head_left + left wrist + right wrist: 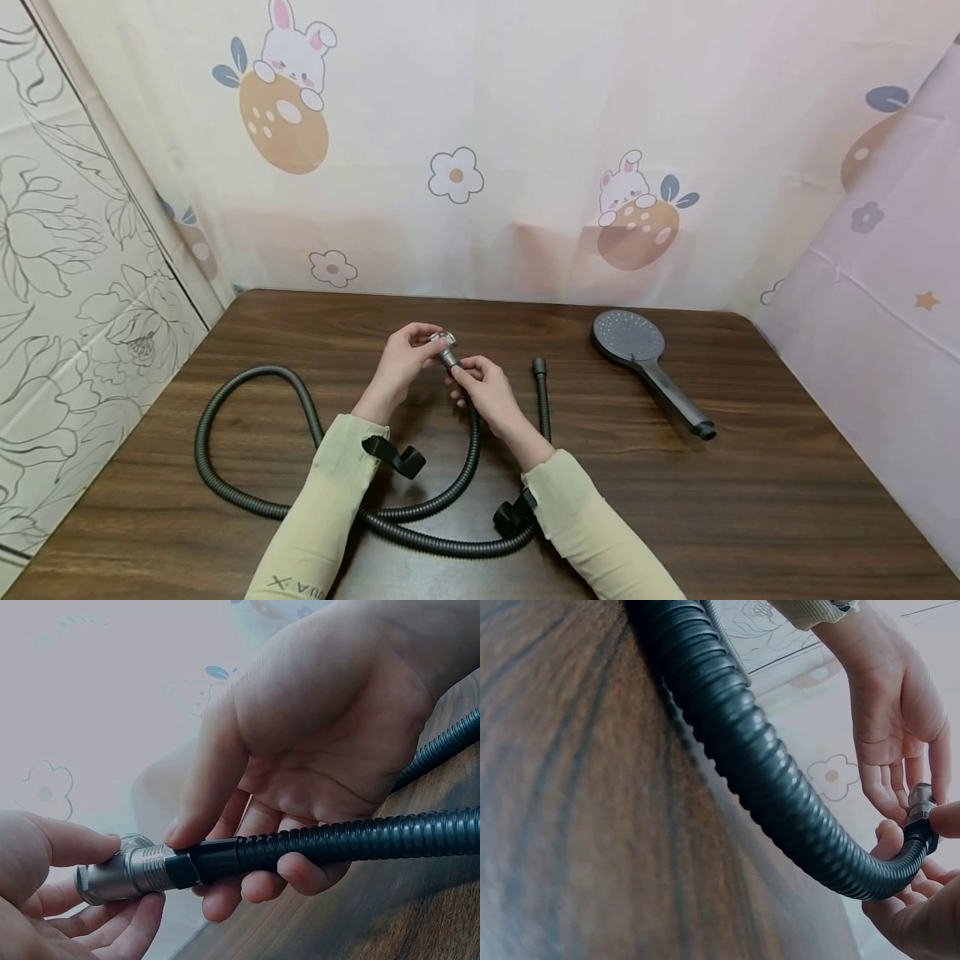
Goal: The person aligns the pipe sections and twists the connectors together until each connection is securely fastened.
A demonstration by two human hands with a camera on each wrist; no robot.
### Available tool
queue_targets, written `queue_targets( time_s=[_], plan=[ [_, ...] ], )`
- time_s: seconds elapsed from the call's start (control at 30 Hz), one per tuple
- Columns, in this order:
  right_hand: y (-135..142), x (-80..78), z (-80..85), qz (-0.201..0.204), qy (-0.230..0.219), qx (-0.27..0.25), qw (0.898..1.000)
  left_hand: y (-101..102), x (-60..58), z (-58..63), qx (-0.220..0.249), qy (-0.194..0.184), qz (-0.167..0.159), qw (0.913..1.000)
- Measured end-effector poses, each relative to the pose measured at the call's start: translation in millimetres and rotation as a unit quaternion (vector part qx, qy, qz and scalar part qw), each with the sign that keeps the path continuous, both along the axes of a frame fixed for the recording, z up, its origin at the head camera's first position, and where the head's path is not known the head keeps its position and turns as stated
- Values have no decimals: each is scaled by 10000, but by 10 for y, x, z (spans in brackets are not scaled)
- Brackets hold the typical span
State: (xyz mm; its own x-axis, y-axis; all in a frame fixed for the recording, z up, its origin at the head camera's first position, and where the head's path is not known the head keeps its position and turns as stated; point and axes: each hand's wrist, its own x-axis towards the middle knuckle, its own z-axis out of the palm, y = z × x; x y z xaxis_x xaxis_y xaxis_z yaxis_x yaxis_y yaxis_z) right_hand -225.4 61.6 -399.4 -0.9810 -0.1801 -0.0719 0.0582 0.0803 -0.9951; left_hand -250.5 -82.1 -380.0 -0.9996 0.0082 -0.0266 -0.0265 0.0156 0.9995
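My left hand (397,367) pinches a silver metal shower fitting (112,877) between thumb and fingers. In my right hand (491,396) is the black end nut (214,860) of a ribbed black shower hose (765,772). The right thumb presses near the joint, while the fingers curl under the hose. Fitting and nut meet end to end, with some silver thread rings (155,868) showing between them; how tightly they are joined I cannot tell. Both hands hold the parts above the table, towards its back. From there the hose loops down across the tabletop, under both forearms.
A grey shower head (630,336) lies at the back right, its handle pointing to the front right. The hose's other end (539,367) rests to the right of my right hand. Beneath everything is a dark wooden table (750,500), with a patterned curtain (525,100) behind.
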Motion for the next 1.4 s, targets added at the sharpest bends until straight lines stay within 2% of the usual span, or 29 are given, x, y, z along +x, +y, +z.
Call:
queue_targets(
  time_s=[0.43, 0.6, 0.73, 1.13, 1.4],
  plan=[
    [22, -5, 24, 119, -10, 100, 9999, -5, 11, 15, -22, -25, -2, 10000],
    [28, 85, 161, 154, 39, 364, 9992, -4, 8, 8, 11, -47, 3, 10000],
    [16, 153, 257, 112, 90, 331, 9993, -2, 16, 12, 53, -9, -24, 10000],
    [26, 137, 239, 230, 90, 129, 9996, -15, 21, -2, 96, 184, -36, 9998],
    [26, 134, 245, 226, 113, 118, 9996, -21, 19, 29, 46, 17, -71, 10000]
  ],
)
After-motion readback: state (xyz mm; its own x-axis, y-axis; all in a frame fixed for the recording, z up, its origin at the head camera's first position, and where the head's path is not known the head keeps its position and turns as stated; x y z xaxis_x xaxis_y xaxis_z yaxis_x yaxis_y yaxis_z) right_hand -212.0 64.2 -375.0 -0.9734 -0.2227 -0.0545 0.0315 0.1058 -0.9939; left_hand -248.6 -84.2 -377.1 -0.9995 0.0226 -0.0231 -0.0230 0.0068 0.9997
